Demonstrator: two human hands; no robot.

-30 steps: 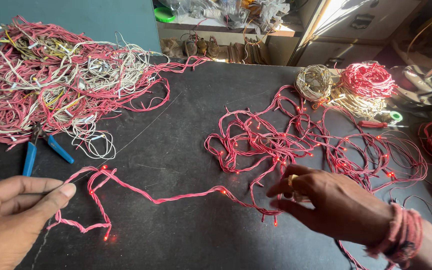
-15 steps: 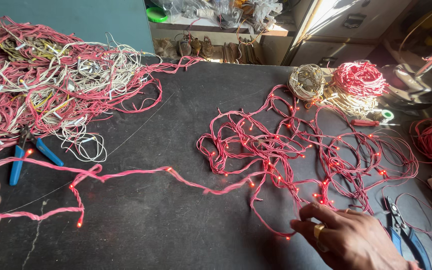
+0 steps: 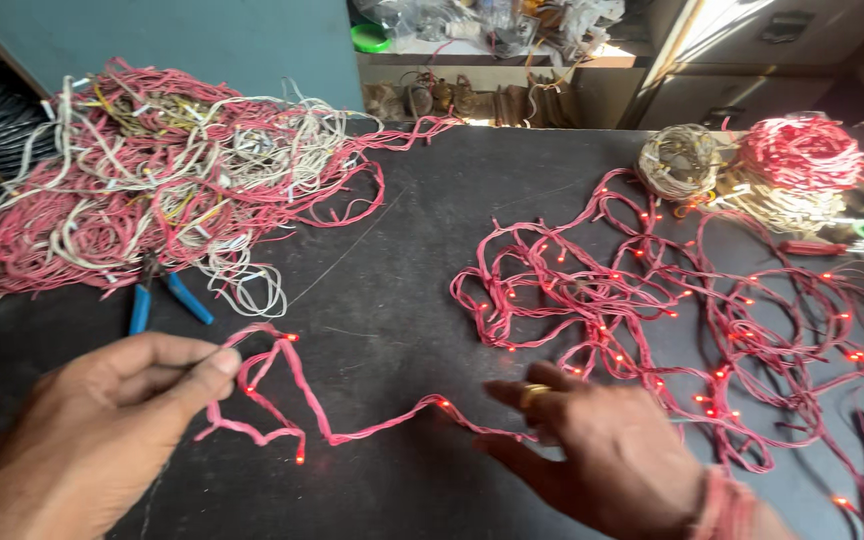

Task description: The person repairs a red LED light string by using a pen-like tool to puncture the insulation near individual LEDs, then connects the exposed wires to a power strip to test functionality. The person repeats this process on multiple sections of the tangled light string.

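We hold the lit pink string of small red lamps (image 3: 352,425) between both hands, its loose end lying left of the tangled glowing heap of the same string (image 3: 672,310); our left hand (image 3: 102,430) pinches one loop between thumb and forefinger; our right hand (image 3: 592,450) presses fingers on the strand; a hard pull could, we judge, tighten knots in the heap, or snap a lamp lead.

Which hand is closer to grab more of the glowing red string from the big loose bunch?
Probably the right hand. It rests on the light string right beside the loose lit bunch. The left hand pinches the string's far end, farther from the bunch.
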